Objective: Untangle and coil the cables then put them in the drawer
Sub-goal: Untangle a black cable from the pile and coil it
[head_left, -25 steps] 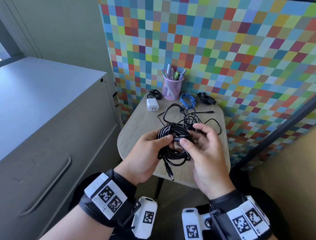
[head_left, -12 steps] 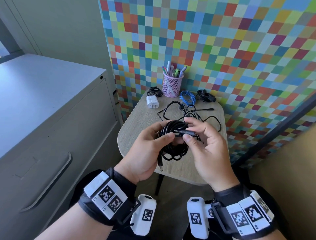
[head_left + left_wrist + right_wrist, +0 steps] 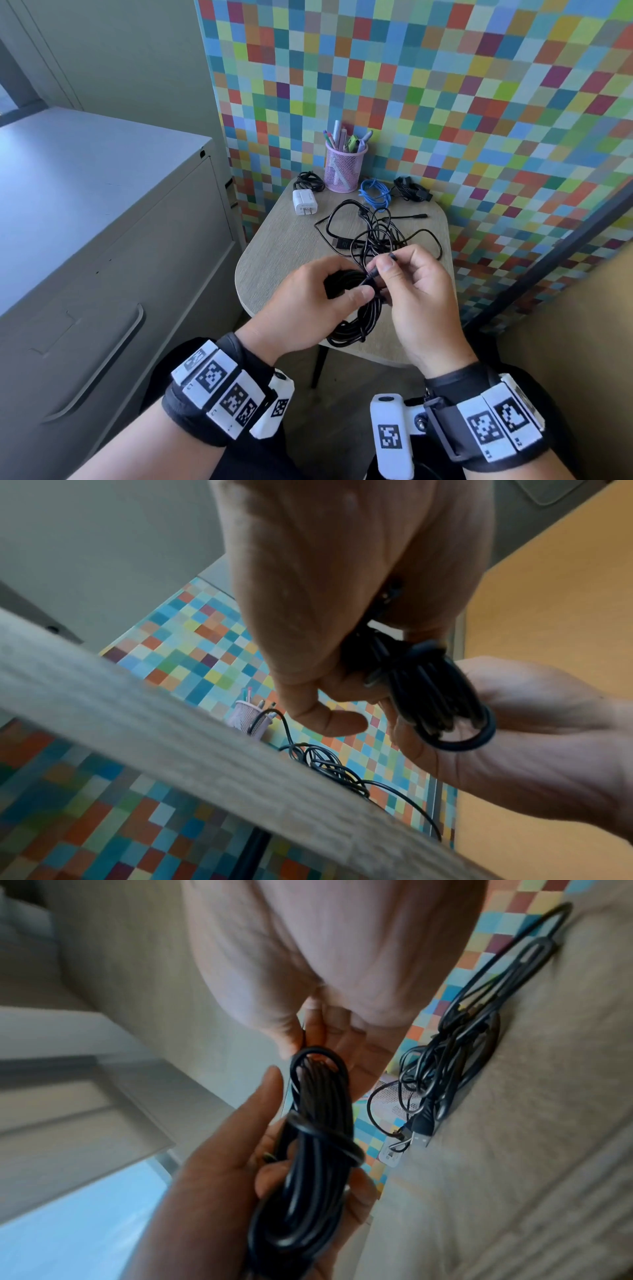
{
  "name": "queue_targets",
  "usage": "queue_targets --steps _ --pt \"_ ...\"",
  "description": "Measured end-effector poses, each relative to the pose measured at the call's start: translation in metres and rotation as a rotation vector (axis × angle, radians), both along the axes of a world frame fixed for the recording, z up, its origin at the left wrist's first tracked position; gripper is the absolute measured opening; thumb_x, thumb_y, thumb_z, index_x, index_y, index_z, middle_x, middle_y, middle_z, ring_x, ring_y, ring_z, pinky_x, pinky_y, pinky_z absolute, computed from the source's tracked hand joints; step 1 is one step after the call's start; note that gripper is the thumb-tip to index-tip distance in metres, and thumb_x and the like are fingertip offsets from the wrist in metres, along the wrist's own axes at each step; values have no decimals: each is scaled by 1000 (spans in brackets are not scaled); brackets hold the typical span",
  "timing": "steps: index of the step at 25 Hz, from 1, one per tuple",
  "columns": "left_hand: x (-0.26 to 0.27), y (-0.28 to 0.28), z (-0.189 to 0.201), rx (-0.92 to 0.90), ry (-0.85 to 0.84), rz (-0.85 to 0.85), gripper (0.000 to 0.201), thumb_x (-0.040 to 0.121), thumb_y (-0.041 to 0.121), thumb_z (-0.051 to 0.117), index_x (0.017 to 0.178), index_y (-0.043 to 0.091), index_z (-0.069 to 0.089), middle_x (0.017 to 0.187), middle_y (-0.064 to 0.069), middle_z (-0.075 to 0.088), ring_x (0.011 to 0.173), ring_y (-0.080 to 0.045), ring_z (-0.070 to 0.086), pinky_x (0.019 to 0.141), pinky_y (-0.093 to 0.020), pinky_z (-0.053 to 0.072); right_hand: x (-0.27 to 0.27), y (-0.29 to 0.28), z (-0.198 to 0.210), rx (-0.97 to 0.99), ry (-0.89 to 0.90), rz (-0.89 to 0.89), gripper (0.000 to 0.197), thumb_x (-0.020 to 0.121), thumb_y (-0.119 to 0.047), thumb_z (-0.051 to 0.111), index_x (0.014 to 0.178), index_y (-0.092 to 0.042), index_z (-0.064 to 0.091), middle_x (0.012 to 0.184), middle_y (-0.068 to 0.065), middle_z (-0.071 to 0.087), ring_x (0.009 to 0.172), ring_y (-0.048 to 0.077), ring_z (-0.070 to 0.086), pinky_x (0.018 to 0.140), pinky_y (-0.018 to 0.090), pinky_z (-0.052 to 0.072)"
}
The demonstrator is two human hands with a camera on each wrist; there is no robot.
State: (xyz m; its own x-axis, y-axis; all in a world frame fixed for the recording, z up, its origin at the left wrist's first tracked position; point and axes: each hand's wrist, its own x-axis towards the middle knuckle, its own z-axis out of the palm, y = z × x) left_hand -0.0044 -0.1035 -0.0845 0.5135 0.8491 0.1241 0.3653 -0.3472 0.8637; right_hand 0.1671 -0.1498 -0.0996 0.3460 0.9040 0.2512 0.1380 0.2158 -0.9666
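My left hand point(image 3: 318, 301) grips a thick coil of black cable point(image 3: 356, 322) above the near edge of the small wooden table point(image 3: 274, 253). One turn of the cable is wrapped crosswise around the coil point(image 3: 318, 1137) point(image 3: 431, 685). My right hand point(image 3: 407, 284) pinches the cable's plug end point(image 3: 375, 272) between thumb and forefinger, just above the coil. Behind the hands a loose tangle of thin black cables point(image 3: 376, 233) lies on the table. The grey cabinet drawer point(image 3: 102, 308) on the left is closed.
At the table's back stand a pink mesh pen cup point(image 3: 344, 168), a white charger point(image 3: 304, 202), a small black cable bundle point(image 3: 310, 180), a coiled blue cable point(image 3: 375, 192) and another black bundle point(image 3: 411, 188). A colourful checkered wall is behind.
My right hand has pulled the plug end through and up from the coil, and both hands have shifted slightly toward me. The loose tail no longer hangs below the coil.
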Motion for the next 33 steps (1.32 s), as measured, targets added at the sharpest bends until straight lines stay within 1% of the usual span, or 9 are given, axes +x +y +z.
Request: queue_targets --steps 2,5,9,13,16,23,27,30,33 --pt "-1 1 -4 -33 -27 23 13 95 40 71 102 28 71 64 22 63 56 2 58 60 -21 45 -4 1 3 -95 166 60 15 102 -18 64 93 -5 66 87 4 75 80 17 71 71 33 56" --pt "1 -3 -6 -63 -68 59 11 97 35 69 97 24 71 55 18 59 47 -2 53 54 -23 43 -5 0 5 -112 215 72 6 101 -10 64 105 -12 68 89 7 75 83 17 70 75 33 55" --pt "4 1 -6 -340 -311 177 15 98 24 70 95 10 73 56 6 49 46 -14 46 46 -23 34 -6 0 6 -127 221 120 32 101 -7 63 123 -29 70 98 5 76 92 20 71 79 41 58" --pt "5 9 -3 -469 -459 238 19 97 22 70 90 4 71 57 4 47 48 -15 42 50 -27 33 -7 -2 7 -208 199 276 58 99 -2 65 141 -41 54 116 6 77 104 23 73 89 44 60" --pt "6 8 -3 -452 -415 241 17 99 25 68 93 9 71 57 9 55 54 -14 50 50 -24 40 -7 -3 2 -245 106 282 64 95 0 70 143 -40 54 110 5 79 100 21 75 90 42 60" --pt "-5 8 -3 -334 -207 152 9 97 25 71 105 24 75 74 10 69 68 -5 63 66 -22 51 -2 -2 1 -261 89 231 45 96 -3 70 129 -33 67 108 5 79 95 22 77 77 35 59" --pt "-6 8 -4 -325 -204 159 12 94 25 74 106 26 75 93 1 78 88 -21 74 86 -42 60 0 -1 0 -263 87 218 41 95 -5 72 125 -32 70 107 6 79 92 20 76 76 34 57" --pt "-7 10 -6 -277 -185 167 9 93 28 76 102 31 77 96 6 77 89 -16 72 92 -45 59 0 -1 -1 -267 95 222 39 95 -5 71 125 -32 70 104 8 79 90 18 75 80 36 57" --pt "-7 11 -5 -302 -198 149 14 90 25 77 103 30 76 97 5 77 83 -13 71 88 -38 59 -1 -3 -1 -279 124 241 38 97 -4 69 126 -28 69 101 10 79 89 19 75 79 37 58"
